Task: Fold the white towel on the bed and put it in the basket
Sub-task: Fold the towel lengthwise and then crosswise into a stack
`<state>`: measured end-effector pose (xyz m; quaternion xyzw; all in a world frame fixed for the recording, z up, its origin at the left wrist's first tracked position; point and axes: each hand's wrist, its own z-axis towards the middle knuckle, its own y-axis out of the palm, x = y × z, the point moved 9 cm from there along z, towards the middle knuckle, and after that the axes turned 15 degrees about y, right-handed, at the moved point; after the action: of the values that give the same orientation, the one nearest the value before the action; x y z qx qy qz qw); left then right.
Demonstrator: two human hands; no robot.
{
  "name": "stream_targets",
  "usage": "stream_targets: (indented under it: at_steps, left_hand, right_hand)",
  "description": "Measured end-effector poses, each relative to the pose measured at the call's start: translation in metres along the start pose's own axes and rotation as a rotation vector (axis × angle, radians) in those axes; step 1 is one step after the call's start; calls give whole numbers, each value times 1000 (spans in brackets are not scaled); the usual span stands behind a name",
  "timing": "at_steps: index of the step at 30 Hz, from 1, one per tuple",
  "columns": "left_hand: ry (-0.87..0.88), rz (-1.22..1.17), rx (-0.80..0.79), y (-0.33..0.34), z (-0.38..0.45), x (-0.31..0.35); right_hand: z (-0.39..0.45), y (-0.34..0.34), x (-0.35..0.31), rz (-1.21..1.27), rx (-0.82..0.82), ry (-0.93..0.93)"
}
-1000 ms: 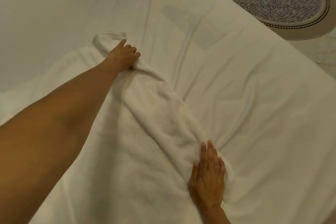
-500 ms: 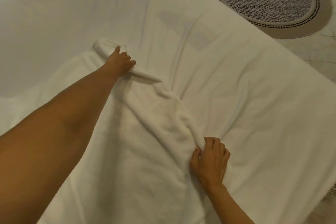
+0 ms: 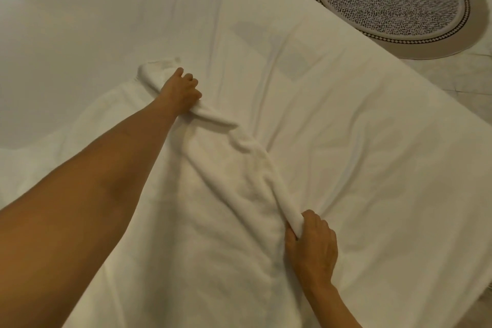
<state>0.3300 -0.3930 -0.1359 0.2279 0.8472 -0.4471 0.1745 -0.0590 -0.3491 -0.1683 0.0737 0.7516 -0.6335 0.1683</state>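
Your left arm reaches long across the bed [image 3: 80,34], and your left hand [image 3: 181,92] is curled closed around the far end of the white towel's [image 3: 202,221] bunched edge, the fingers [image 3: 190,78] wrapped over the roll. The towel lies spread on the white sheet, most of it flat beneath your forearm, with one long edge gathered into a thick ridge running diagonally from that hand down toward you. At the near end of the ridge your right hand [image 3: 312,245] grips it, thumb on one side and fingers folded over the other. Towel and sheet are both white, so the towel's outer border is hard to trace. Past the bed's right edge, a round patterned rug [image 3: 391,0] lies on the floor.
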Motion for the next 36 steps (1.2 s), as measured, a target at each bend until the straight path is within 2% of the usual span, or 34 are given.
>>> stream_targets:
  at_steps: [4, 7, 13, 16, 24, 30, 33, 36]
  left_hand:
    - [46, 79, -116, 9, -15, -8]
    - [36, 44, -63, 3, -30, -10]
    - [-305, -290, 105, 7, -102, -24]
    - [-387, -429, 133, 22, -139, -24]
    - [-387, -452, 47, 77, -272, -14]
    - [-456, -782, 157, 151, -363, 13]
    - [-485, -845, 208, 176, -396, 24]
    - [-501, -843, 240, 199, -420, 29]
  right_hand:
    - [-15, -7, -12, -50, 30, -136]
    - [-30, -12, -24, -52, 58, -234]
    - [-65, -15, -45, -34, 1, -270]
    - [-94, -16, -60, -49, -31, -319]
    - [-226, -9, -99, 34, -105, -512]
    - [-331, 25, -111, 52, -285, -506]
    - [-378, 41, -122, 5, -328, -606]
    - [-414, 57, -130, -67, -386, -618]
